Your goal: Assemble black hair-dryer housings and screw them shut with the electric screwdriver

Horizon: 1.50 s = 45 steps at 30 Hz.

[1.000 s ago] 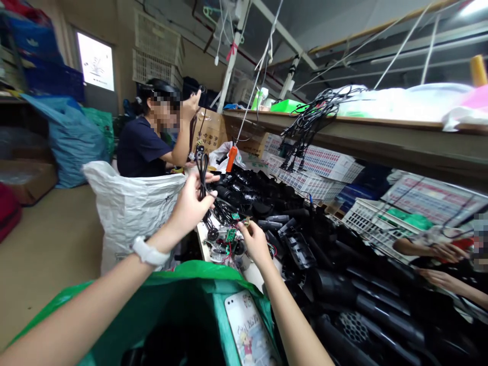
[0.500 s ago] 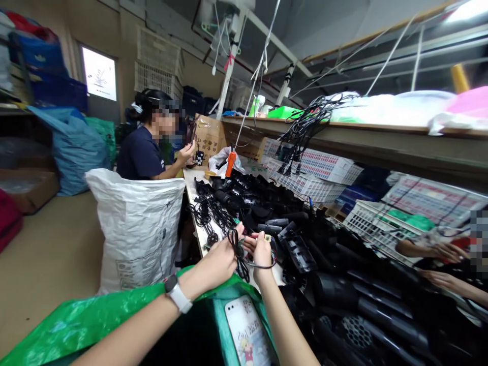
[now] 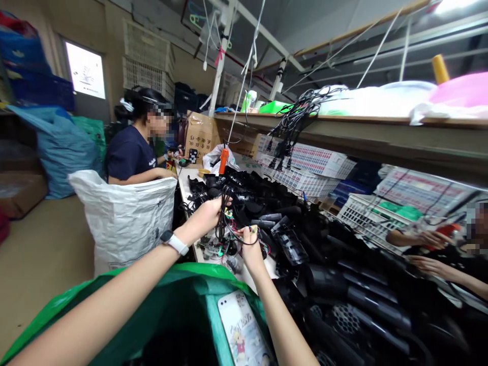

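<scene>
My left hand [image 3: 206, 217], with a watch on its wrist, is closed around a bundled black cable [image 3: 221, 226] and lifts it above the bench. The cable's loops hang below the fingers. To its right, my right hand [image 3: 249, 247] pinches a small circuit board [image 3: 253, 230] with thin coloured wires; a black lead curves beneath it. Beneath and between my hands lie loose small parts with wires [image 3: 213, 250] on the white bench top. Black plastic housings [image 3: 290, 246] are heaped right beside my right hand.
A green bag [image 3: 114, 284] with a phone [image 3: 244, 330] at its edge is in front of me. A white sack [image 3: 129, 218] stands left of the bench. An orange tool [image 3: 223, 161] hangs over the bench. One co-worker [image 3: 131, 152] sits far left; another's hands [image 3: 434, 241] work at right.
My left hand has moved up and left with the cable, away from my right hand. My right hand has shifted slightly left with the circuit board. The seated co-worker's hands have lowered.
</scene>
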Available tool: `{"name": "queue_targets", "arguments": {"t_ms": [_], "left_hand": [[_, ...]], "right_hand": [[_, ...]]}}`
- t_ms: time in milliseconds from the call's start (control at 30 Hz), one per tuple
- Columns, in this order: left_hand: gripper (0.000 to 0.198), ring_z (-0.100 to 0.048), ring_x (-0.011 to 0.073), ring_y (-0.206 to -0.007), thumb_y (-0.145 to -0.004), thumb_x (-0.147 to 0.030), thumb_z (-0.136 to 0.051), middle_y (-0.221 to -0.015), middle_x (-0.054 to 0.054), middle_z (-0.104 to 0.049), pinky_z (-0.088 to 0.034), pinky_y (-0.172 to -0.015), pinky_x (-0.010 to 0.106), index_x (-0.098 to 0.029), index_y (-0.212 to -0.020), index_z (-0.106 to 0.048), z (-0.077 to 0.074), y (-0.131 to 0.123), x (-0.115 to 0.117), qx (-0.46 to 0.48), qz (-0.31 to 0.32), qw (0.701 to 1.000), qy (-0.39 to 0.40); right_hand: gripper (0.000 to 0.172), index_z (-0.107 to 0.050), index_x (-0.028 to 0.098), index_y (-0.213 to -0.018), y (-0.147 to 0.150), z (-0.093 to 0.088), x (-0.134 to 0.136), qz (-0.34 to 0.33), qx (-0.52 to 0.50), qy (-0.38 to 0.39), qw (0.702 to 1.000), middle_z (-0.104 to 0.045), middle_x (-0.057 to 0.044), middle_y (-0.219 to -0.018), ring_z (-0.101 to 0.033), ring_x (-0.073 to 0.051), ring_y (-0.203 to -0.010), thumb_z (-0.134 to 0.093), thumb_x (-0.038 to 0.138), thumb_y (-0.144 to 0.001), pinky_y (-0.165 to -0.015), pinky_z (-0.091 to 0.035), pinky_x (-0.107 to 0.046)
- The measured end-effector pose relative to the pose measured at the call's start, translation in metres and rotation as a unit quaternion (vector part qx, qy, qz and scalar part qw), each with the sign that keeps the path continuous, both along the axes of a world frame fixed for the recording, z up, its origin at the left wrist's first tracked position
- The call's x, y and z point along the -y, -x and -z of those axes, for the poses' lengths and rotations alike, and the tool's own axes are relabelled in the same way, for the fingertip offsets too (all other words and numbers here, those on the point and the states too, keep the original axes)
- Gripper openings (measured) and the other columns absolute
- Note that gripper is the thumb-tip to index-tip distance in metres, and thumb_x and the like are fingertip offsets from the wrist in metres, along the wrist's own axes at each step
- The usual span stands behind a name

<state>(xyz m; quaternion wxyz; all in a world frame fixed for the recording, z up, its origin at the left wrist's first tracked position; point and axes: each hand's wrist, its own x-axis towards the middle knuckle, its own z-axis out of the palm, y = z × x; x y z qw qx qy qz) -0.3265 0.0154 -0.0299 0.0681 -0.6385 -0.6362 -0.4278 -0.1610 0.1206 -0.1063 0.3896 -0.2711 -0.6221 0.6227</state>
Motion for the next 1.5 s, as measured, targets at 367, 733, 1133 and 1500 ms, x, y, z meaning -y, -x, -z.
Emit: {"name": "queue_targets", "arguments": {"t_ms": [367, 733, 1133, 1500], "left_hand": [[0.031, -0.070, 0.0253, -0.110, -0.100, -0.032, -0.066, -0.128, 0.010, -0.069, -0.059, -0.095, 0.049, -0.018, -0.127, -0.065, -0.011, 0.019, -0.027, -0.083, -0.005, 0.995, 0.059], [0.034, -0.069, 0.0259, -0.111, -0.099, -0.034, -0.067, -0.130, 0.010, -0.067, -0.059, -0.094, 0.048, -0.019, -0.130, -0.064, -0.014, 0.020, -0.052, -0.054, 0.020, 0.996, 0.072], [0.030, -0.071, 0.0186, -0.087, -0.099, -0.036, -0.067, -0.110, 0.006, -0.072, -0.062, -0.076, 0.037, -0.016, -0.122, -0.065, -0.017, 0.012, -0.044, 0.136, 0.033, 0.989, 0.041], [0.029, -0.073, 0.0242, -0.105, -0.090, -0.019, -0.056, -0.118, 0.009, -0.078, -0.057, -0.103, 0.046, -0.020, -0.115, -0.073, 0.009, -0.038, 0.049, 0.275, 0.146, 0.949, 0.043]], "right_hand": [[0.033, -0.067, 0.015, -0.107, 0.008, -0.024, -0.006, -0.082, -0.078, 0.089, 0.990, -0.071, -0.003, -0.096, -0.070, -0.015, -0.078, -0.061, 0.048, -0.103, -0.070, -0.060, -0.032], [0.038, -0.067, 0.016, -0.115, 0.038, -0.034, -0.013, -0.036, -0.228, 0.159, 0.960, -0.072, -0.006, -0.108, -0.072, -0.020, -0.092, -0.059, 0.051, -0.103, -0.084, -0.060, -0.040], [0.039, -0.066, 0.016, -0.115, 0.043, -0.052, -0.011, -0.066, -0.271, 0.104, 0.955, -0.072, -0.009, -0.124, -0.070, -0.024, -0.114, -0.057, 0.052, -0.103, -0.102, -0.054, -0.047], [0.046, -0.066, 0.016, -0.107, 0.006, -0.027, -0.014, -0.067, -0.115, 0.094, 0.987, -0.075, -0.005, -0.098, -0.074, -0.019, -0.086, -0.052, 0.060, -0.103, -0.083, -0.060, -0.039]]}}
